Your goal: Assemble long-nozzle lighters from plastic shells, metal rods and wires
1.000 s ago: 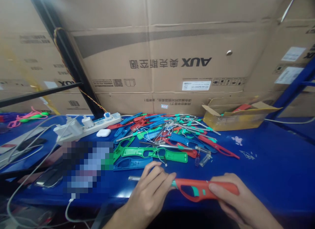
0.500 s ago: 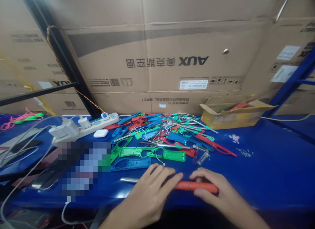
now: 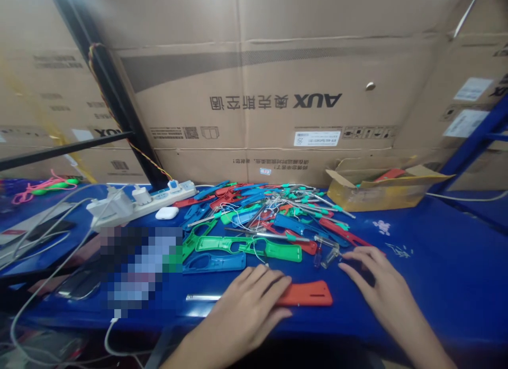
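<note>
Red lighter partly hidden by left hand, pixelated patch unreadable

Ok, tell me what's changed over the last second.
The right hand let go of the red lighter and moved forward to the clear tubes; whether it touches them is unclear. The lighter has turned over and shifted left. The left hand still holds it; the pile and box stayed put.

Blue tabletop; printed cardboard behind; black post left.
</note>
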Tool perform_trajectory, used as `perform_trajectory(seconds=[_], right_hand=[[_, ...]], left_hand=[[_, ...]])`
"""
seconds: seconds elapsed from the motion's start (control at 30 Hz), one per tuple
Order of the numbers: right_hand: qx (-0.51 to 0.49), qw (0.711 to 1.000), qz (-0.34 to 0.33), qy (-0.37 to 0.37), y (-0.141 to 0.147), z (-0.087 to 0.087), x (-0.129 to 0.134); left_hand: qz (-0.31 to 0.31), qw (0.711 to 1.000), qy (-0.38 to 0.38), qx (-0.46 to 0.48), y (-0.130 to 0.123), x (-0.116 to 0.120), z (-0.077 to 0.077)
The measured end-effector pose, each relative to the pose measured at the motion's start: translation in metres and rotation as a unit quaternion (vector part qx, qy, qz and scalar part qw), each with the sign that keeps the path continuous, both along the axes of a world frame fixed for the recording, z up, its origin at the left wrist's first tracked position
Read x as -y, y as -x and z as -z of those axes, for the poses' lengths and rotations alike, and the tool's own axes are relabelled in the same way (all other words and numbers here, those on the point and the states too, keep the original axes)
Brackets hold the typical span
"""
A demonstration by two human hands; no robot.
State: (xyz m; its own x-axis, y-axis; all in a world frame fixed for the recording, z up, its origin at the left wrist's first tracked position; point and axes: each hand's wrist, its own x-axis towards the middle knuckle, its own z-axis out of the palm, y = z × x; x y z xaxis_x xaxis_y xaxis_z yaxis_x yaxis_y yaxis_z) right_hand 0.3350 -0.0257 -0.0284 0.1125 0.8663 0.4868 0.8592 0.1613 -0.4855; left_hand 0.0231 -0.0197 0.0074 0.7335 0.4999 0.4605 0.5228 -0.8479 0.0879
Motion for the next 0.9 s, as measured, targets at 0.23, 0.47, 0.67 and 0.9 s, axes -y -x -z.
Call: perform_trajectory(seconds=[0.23, 0.47, 0.67, 0.9], right_hand=[[0.018, 0.999, -0.026, 0.031, 0.000, 0.002, -0.003], [-0.014, 0.998, -0.027, 0.053, -0.001, -0.001, -0.003], [-0.032, 0.999, -0.002, 0.030, 0.000, -0.007, -0.003], [-0.024, 0.999, 0.005, 0.025, -0.001, -0.004, -0.004]], left_hand=[[-0.003, 1.000, -0.009, 0.000, 0.000, 0.000, 0.004], [0.003, 1.000, 0.001, 0.001, -0.001, -0.001, 0.004], [0.002, 1.000, 0.006, -0.002, 0.000, -0.001, 0.004], [0.005, 1.000, 0.008, -0.004, -0.001, -0.001, 0.002]])
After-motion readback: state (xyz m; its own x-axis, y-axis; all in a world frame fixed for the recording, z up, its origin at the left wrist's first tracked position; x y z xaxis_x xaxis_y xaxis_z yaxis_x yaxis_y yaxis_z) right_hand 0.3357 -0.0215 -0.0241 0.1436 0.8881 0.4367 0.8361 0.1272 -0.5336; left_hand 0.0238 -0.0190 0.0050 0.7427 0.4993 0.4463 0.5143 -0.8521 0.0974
